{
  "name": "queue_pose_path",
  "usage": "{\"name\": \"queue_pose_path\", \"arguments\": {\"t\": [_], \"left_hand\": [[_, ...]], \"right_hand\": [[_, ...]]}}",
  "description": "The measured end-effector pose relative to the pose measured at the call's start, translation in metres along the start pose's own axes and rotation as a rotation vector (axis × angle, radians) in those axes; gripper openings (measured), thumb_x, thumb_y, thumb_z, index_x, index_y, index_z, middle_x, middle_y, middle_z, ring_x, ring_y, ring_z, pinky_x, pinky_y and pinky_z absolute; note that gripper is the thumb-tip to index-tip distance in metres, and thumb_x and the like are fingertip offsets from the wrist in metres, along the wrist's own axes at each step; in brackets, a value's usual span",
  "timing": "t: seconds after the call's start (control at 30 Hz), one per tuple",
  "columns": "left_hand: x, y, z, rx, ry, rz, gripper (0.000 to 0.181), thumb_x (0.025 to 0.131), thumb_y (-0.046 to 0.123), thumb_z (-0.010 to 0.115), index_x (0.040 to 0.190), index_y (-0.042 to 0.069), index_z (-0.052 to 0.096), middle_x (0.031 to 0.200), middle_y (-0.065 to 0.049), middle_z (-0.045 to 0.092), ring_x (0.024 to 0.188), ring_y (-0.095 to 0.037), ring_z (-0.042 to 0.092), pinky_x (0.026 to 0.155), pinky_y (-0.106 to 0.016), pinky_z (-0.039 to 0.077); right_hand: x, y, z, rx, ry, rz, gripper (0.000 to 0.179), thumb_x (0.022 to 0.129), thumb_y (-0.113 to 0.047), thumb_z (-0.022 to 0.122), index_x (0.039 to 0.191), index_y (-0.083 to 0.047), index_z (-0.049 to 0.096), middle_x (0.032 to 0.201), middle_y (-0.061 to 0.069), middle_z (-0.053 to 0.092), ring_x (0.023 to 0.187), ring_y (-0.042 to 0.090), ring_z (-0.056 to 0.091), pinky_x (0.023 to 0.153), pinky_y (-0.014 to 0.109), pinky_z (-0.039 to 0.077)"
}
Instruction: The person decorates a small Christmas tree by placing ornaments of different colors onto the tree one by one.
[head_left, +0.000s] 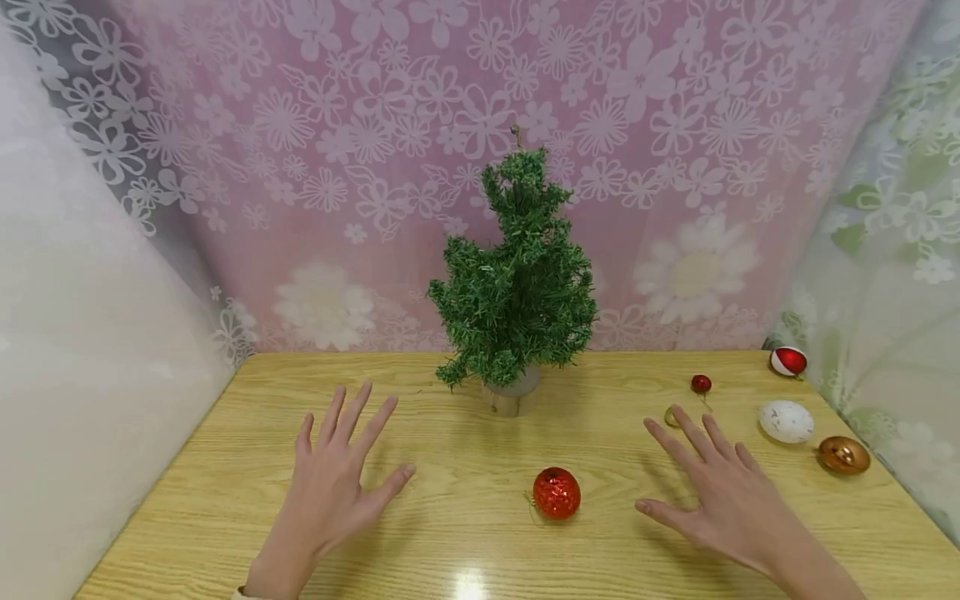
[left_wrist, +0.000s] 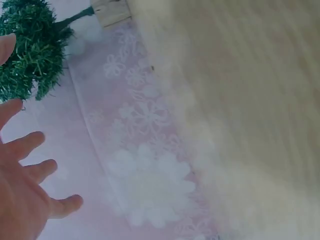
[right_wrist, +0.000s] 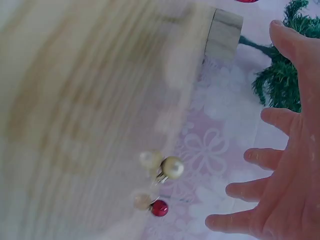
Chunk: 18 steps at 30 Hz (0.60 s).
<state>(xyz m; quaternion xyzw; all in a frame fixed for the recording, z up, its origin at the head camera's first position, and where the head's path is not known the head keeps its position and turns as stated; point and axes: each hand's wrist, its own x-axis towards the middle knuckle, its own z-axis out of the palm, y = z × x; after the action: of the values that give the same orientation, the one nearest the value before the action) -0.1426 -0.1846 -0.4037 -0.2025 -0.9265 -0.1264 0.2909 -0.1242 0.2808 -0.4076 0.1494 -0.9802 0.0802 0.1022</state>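
Observation:
Fingers spread and holding nothing, my left hand is over the left part of the wooden table. My right hand is likewise spread with nothing in it, on the right side. Between them lies a shiny red Christmas ball, apart from both hands. Behind it stands a small green artificial Christmas tree on a round wooden base. Just past my right fingertips is a small gold ball, partly hidden in the head view, with a small dark red ball close by.
Along the table's right edge lie a red and white ball, a white speckled egg-shaped ornament and a copper-coloured ball. A pink flowered curtain hangs behind the table, with pale cloth on the left.

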Motion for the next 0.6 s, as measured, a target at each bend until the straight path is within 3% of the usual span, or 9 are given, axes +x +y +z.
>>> {"name": "queue_pose_path", "arguments": {"t": [0.2, 0.6], "left_hand": [[0.018, 0.006, -0.001, -0.082, 0.129, 0.056, 0.069, 0.098, 0.060, 0.056, 0.157, 0.026, 0.044, 0.157, -0.016, 0.047, 0.143, -0.045, 0.044, 0.101, -0.072, 0.037], [0.062, 0.027, -0.012, -0.194, 0.200, 0.109, 0.068, 0.100, 0.063, 0.050, 0.154, 0.023, 0.047, 0.158, -0.014, 0.045, 0.136, -0.043, 0.051, 0.101, -0.068, 0.040]], "right_hand": [[0.007, -0.012, -0.001, 0.041, 0.004, -0.071, 0.094, 0.085, -0.071, 0.067, 0.162, -0.038, 0.026, 0.167, 0.016, 0.031, 0.143, 0.054, 0.039, 0.099, 0.077, 0.040], [0.020, -0.035, 0.008, 0.150, 0.038, -0.254, 0.084, 0.088, -0.060, 0.072, 0.159, -0.034, 0.036, 0.165, 0.012, 0.036, 0.141, 0.049, 0.047, 0.091, 0.064, 0.054]]}}
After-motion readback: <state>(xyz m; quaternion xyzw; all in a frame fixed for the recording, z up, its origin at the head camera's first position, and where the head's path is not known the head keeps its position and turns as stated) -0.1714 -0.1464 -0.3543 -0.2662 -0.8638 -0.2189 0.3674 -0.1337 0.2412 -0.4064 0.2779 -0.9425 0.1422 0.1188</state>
